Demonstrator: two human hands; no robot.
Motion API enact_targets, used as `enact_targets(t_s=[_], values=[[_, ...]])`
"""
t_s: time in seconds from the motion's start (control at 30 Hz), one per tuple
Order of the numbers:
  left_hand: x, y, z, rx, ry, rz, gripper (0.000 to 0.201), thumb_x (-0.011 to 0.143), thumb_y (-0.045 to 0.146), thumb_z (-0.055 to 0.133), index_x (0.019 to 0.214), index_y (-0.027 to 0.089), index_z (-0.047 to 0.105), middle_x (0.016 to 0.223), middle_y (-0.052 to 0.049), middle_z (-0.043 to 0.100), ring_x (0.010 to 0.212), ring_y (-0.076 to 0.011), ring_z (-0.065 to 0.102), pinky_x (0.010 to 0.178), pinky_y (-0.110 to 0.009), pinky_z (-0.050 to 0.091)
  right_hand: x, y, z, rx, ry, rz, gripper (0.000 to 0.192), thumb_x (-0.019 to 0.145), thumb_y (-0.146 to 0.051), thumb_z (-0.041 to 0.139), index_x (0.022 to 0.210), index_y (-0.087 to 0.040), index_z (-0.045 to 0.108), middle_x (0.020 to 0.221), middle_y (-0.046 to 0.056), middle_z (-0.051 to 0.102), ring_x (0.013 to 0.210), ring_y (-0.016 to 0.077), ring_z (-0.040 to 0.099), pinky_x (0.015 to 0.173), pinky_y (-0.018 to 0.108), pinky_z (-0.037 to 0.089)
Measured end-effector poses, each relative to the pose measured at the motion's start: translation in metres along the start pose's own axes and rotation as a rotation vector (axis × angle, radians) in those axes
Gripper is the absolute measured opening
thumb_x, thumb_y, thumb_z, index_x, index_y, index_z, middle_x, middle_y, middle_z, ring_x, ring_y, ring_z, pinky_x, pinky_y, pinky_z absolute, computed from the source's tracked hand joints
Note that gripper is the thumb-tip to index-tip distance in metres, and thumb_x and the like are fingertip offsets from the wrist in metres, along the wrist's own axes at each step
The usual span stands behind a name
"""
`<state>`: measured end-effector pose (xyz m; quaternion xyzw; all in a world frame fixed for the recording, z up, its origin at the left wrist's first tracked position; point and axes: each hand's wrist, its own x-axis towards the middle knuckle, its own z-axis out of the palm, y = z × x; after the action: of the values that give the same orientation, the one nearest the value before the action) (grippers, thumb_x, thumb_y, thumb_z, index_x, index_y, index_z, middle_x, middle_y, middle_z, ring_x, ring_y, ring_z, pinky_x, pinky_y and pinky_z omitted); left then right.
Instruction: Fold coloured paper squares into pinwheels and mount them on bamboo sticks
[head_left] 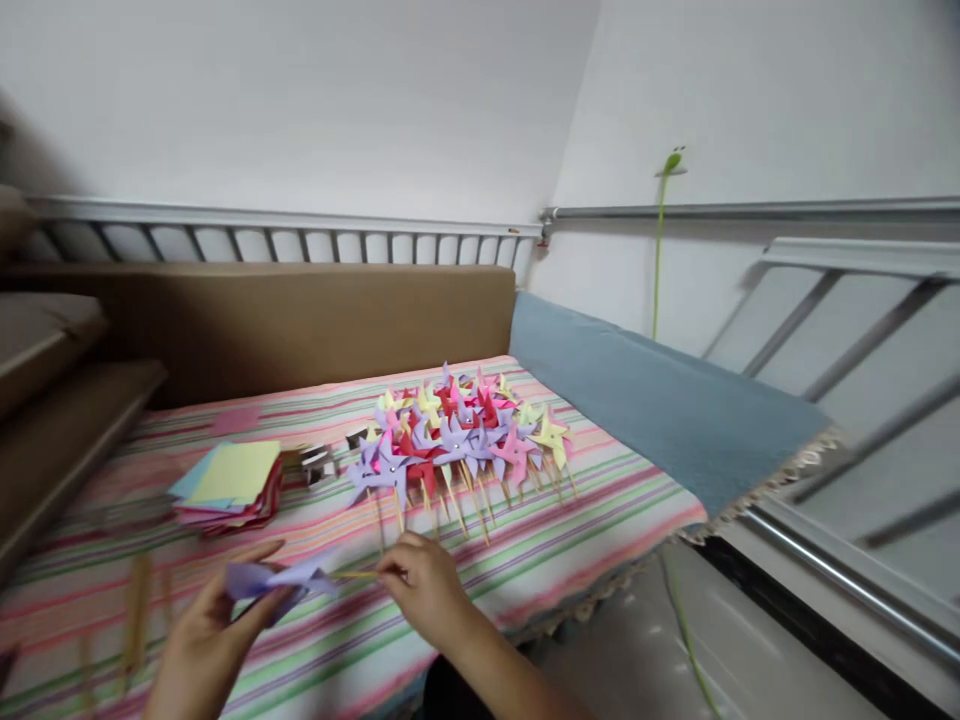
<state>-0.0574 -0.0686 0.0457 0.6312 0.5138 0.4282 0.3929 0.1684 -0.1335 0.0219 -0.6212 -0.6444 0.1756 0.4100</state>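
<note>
My left hand (pixel 221 620) pinches a purple paper pinwheel (pixel 300 574) between thumb and fingers, low at the left front. From its right side a thin wooden stick (pixel 354 575) runs level to my right hand (pixel 420 575), whose thumb and fingertips are closed on the far end. Beyond my hands lies a dense group of finished pinwheels (pixel 457 440) in purple, red, pink and yellow, their sticks pointing toward me. A stack of coloured paper squares (pixel 232 475), yellow on top, sits behind my left hand.
A striped cloth (pixel 517 560) covers the surface. Loose wooden sticks (pixel 136 610) lie at the left front. Beside the paper stack is a small shiny silver packet (pixel 318 464). Cardboard (pixel 337 320) stands along the back rail, and blue fabric (pixel 622 390) borders the right.
</note>
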Motion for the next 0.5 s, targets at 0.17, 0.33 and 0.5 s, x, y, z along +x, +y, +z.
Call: enact_targets(t_s=[0.17,0.33,0.5], values=[[-0.021,0.036,0.018,0.035,-0.091,0.008,0.064,0.059,0.045,0.071,0.113,0.013,0.057,0.083,-0.008,0.07,0.078,-0.0266,0.065,0.069,-0.04,0.054,-0.033,0.012,-0.003,0.177,0.038,0.098,0.013,0.067,-0.011,0.065,0.069,-0.022,0.071,0.071,0.001,0.062,0.071,0.015,0.057,0.066,0.024,0.041],[-0.037,0.049,0.017,0.129,-0.02,0.195,0.073,0.066,0.044,0.068,0.13,0.021,0.041,0.118,-0.012,0.061,0.107,-0.027,0.059,0.094,-0.044,0.045,-0.047,0.04,-0.009,0.333,0.085,0.266,0.009,0.068,-0.013,0.062,0.066,-0.018,0.068,0.067,0.001,0.065,0.067,0.0153,0.06,0.064,0.025,0.043],[-0.089,-0.042,-0.004,0.393,0.038,0.163,0.059,0.073,0.047,0.058,0.124,0.019,0.048,0.118,-0.012,0.063,0.109,-0.0275,0.058,0.095,-0.044,0.045,-0.053,0.079,-0.023,0.359,0.087,0.462,0.015,0.077,-0.022,0.062,0.065,-0.014,0.062,0.055,-0.003,0.06,0.055,0.0128,0.058,0.055,0.024,0.045]])
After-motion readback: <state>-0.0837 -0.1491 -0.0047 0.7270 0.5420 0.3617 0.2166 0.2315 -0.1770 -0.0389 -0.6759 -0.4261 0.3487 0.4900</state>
